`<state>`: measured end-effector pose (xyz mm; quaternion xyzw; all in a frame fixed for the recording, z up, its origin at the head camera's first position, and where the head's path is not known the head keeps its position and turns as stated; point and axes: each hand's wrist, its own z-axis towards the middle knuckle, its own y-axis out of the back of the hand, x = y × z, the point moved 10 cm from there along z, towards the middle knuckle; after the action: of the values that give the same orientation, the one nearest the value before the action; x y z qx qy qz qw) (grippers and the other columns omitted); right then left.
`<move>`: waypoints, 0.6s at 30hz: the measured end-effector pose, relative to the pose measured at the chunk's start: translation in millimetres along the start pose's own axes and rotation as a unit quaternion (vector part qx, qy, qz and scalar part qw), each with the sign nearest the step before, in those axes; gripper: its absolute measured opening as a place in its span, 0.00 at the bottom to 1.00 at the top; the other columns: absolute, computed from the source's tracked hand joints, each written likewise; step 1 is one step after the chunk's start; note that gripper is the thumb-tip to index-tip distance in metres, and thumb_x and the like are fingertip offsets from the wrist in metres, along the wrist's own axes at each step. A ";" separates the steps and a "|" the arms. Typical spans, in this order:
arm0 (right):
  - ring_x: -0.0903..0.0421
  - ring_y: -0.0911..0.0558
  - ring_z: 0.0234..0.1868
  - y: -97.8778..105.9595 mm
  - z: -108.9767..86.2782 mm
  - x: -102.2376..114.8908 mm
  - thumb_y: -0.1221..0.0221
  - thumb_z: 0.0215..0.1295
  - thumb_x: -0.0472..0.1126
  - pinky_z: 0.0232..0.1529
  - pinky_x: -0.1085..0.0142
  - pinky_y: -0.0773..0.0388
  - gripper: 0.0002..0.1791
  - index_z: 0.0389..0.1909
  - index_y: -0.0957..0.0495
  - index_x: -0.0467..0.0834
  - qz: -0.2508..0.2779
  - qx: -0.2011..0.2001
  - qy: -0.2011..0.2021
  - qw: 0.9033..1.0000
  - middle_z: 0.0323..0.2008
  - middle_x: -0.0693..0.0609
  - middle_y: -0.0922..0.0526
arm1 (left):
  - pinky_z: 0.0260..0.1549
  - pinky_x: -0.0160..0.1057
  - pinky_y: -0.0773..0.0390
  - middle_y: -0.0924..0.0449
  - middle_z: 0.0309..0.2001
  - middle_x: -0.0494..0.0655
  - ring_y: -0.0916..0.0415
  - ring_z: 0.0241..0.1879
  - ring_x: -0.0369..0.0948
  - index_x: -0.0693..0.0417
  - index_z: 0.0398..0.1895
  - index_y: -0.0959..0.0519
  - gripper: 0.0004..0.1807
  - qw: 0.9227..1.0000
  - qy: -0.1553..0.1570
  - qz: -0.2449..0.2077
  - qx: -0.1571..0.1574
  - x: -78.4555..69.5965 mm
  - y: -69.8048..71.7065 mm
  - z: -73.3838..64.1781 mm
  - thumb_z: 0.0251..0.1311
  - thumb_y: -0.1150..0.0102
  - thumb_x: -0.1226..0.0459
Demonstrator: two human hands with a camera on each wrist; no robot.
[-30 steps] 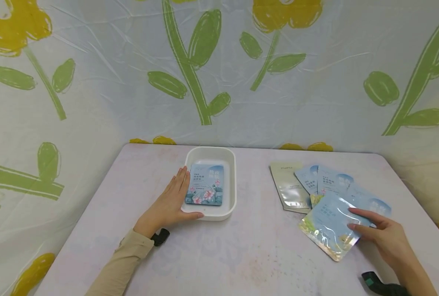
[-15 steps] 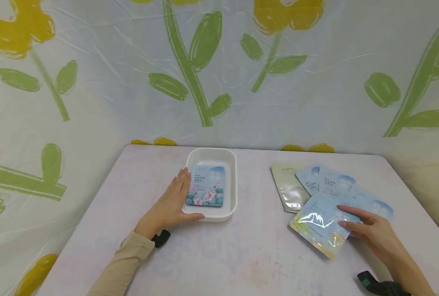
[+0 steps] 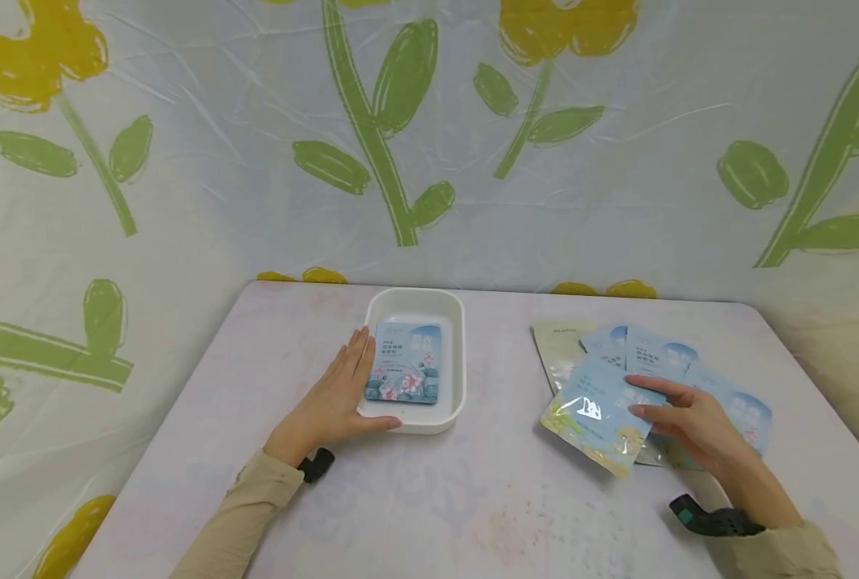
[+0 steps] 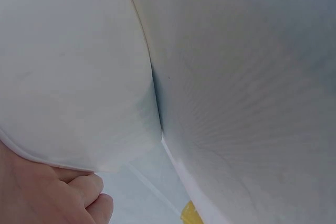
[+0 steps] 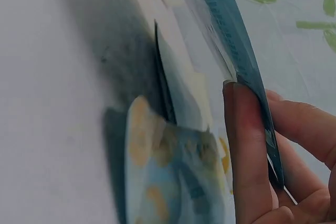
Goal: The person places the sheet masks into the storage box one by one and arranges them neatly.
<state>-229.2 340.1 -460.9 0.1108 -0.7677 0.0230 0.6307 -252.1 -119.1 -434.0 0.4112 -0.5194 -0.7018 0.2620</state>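
Note:
My left hand (image 3: 331,394) lies along the left side of a white plastic tray (image 3: 464,354), fingers straight at the rim and thumb along its front edge. Inside the tray lies a blue sheet-mask packet (image 3: 404,362) with pink flowers. My right hand (image 3: 700,426) pinches another blue sheet-mask packet (image 3: 596,418), with a yellow-green lower border, between thumb and fingers at its right side. In the right wrist view this packet (image 5: 239,40) is seen edge-on between the thumb (image 5: 247,129) and fingers. The left wrist view shows the tray's wall (image 4: 79,77) with knuckles beside it.
Beneath and behind the held packet, several blue packets (image 3: 733,402) lie fanned out, next to a pale green-beige packet (image 3: 556,346). They are right of the tray on the pale table (image 3: 487,498). A flower-printed cloth (image 3: 256,161) hangs behind the table.
My right hand has moved left with the pinched packet, which now overlaps the pale packet and leaves more of the fanned packets showing. The left hand and tray have stayed in place.

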 end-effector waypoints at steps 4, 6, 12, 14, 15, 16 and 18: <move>0.68 0.22 0.51 -8.3 11.5 8.9 0.40 0.70 0.35 0.47 0.76 0.22 0.23 0.65 0.24 0.45 -0.021 0.008 0.002 1.000 0.62 0.63 0.36 | 0.75 0.50 0.61 0.74 0.79 0.57 0.75 0.78 0.48 0.64 0.78 0.65 0.71 1.000 -0.003 0.000 -0.002 -0.3 0.5 0.4 0.49 0.53 0.21; 0.68 0.22 0.52 -13.3 17.3 12.5 0.39 0.69 0.36 0.47 0.75 0.22 0.24 0.66 0.25 0.45 -0.025 0.012 0.001 1.000 0.64 0.60 0.38 | 0.75 0.50 0.61 0.73 0.79 0.58 0.74 0.78 0.49 0.64 0.78 0.65 0.71 1.000 -0.006 0.001 -0.004 -0.4 1.0 0.5 0.49 0.52 0.22; 0.64 0.21 0.51 -29.8 34.4 24.1 0.38 0.68 0.35 0.49 0.72 0.21 0.25 0.66 0.25 0.45 -0.010 0.026 0.000 1.000 0.63 0.57 0.37 | 0.75 0.50 0.61 0.73 0.79 0.58 0.74 0.78 0.49 0.65 0.78 0.65 0.70 1.000 -0.010 0.001 -0.006 -0.9 2.7 0.1 0.50 0.51 0.23; 0.63 0.21 0.51 -35.3 39.6 28.2 0.38 0.68 0.35 0.49 0.73 0.21 0.25 0.65 0.24 0.47 -0.003 0.029 -0.001 1.000 0.61 0.58 0.35 | 0.75 0.50 0.60 0.73 0.79 0.59 0.74 0.78 0.49 0.65 0.78 0.64 0.70 1.000 -0.009 -0.002 -0.007 -1.1 3.2 -0.2 0.51 0.51 0.23; 0.63 0.20 0.50 -38.6 42.6 30.1 0.37 0.67 0.35 0.49 0.72 0.21 0.25 0.65 0.24 0.47 0.003 0.032 -0.002 0.999 0.61 0.58 0.33 | 0.75 0.50 0.60 0.73 0.79 0.58 0.74 0.78 0.49 0.65 0.78 0.64 0.70 1.000 -0.008 -0.002 -0.007 -1.0 3.2 -0.5 0.50 0.51 0.23; 0.63 0.20 0.50 -41.6 45.3 32.0 0.38 0.67 0.35 0.49 0.72 0.21 0.24 0.65 0.23 0.48 0.005 0.036 -0.001 0.999 0.60 0.59 0.33 | 0.75 0.50 0.60 0.72 0.79 0.59 0.73 0.78 0.49 0.65 0.78 0.64 0.70 1.000 -0.009 -0.003 -0.009 -1.3 3.3 -0.2 0.50 0.51 0.23; 0.62 0.20 0.49 -47.6 51.5 35.3 0.38 0.67 0.33 0.48 0.71 0.21 0.23 0.63 0.22 0.48 0.022 0.042 -0.003 0.999 0.58 0.59 0.29 | 0.75 0.51 0.59 0.72 0.79 0.59 0.73 0.78 0.49 0.66 0.78 0.63 0.70 1.000 -0.009 -0.001 -0.010 -0.9 2.7 0.3 0.50 0.51 0.23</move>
<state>-275.6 279.7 -442.0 0.1205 -0.7699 0.0682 0.6229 -252.1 -119.1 -431.2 0.4026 -0.5141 -0.7112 0.2603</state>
